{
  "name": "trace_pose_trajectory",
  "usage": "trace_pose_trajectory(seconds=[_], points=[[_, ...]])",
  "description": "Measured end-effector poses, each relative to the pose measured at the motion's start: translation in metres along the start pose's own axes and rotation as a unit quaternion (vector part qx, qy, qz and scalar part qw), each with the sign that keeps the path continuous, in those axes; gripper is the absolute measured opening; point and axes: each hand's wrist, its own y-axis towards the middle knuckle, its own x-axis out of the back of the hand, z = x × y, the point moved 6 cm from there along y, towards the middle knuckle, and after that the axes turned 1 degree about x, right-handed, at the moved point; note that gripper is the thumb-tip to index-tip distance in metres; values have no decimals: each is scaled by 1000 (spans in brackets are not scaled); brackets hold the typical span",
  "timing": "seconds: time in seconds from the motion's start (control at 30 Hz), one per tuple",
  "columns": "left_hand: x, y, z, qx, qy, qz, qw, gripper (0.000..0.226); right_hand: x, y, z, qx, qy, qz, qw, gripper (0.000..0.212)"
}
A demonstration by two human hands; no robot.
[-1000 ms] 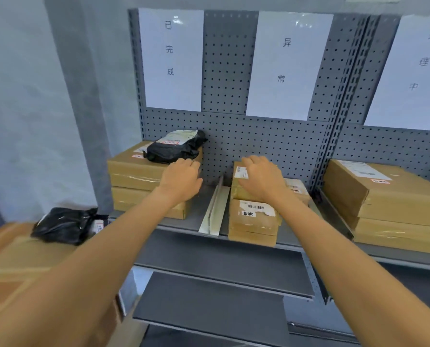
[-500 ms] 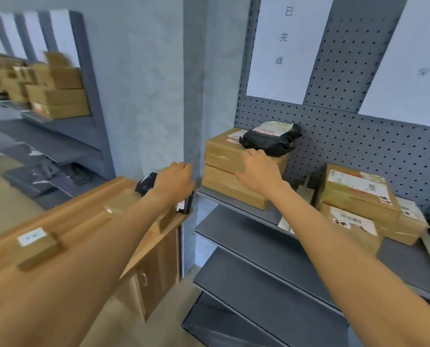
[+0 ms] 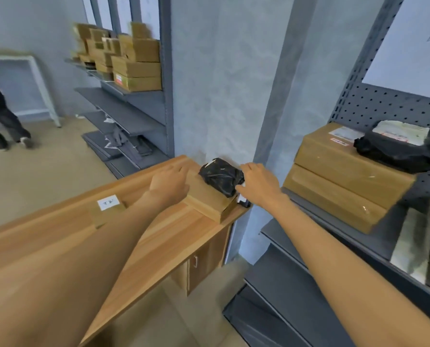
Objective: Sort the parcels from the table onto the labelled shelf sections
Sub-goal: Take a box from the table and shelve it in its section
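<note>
Both hands at desk (image 3: 174, 229) end for next parcel: L hand (image 3: 168, 183) flat on box (image 3: 210, 201), steadying; R hand (image 3: 257, 185) fingers curled onto black bag (image 3: 220, 177) atop box, prob. lifting it.

The wooden table (image 3: 174, 229) carries two cardboard boxes (image 3: 209, 199) (image 3: 106, 211); the grey shelf (image 3: 334, 229) holds stacked boxes (image 3: 344, 176).
</note>
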Motion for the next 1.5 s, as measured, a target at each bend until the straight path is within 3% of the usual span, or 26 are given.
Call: trace_pose_trajectory(seconds=[0.13,0.43,0.8,1.1,1.37,1.5], points=[[-27,23,48,23,-3,32,999,35,-39,34,16,-10,2,24,1000,55],[-104,71,118,27,-32,93,995,46,-114,76,22,-83,37,103,990,47],[-181,112,135,-22,6,180,983,57,-190,88,17,-131,14,153,979,43],[-235,155,142,-20,19,227,974,62,-255,108,8,-149,69,201,966,63],[-276,203,180,34,42,261,964,63,-311,135,-16,-179,89,214,956,73],[-296,223,183,47,41,274,960,68,-332,135,-29,-263,108,195,939,84]])
